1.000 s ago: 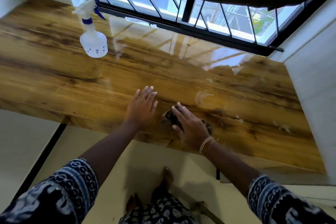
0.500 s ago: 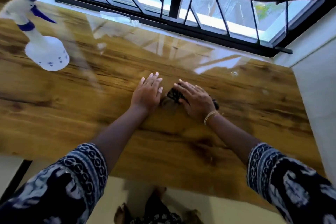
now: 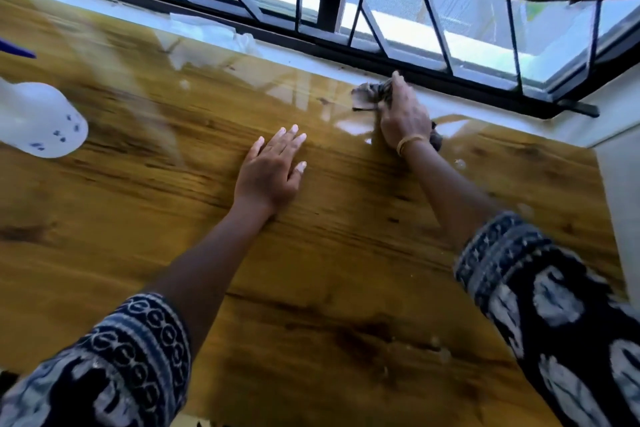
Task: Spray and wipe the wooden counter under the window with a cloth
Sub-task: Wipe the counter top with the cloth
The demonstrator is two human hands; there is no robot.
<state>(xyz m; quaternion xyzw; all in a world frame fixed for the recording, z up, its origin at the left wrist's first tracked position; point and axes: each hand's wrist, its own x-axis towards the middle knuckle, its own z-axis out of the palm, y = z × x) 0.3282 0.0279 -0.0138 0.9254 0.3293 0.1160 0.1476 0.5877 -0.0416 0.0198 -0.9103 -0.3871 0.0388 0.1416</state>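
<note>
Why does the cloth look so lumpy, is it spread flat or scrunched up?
Scrunched up. The cloth bunches in wrinkled folds under the right hand, which presses it on the counter by the window frame.

The right hand [image 3: 403, 114] and the dark cloth [image 3: 372, 95] under it have been moved from the middle of the surface [image 3: 311, 270] to its far edge beside the window frame [image 3: 381, 59], well apart from the left hand [image 3: 268, 172].
</note>
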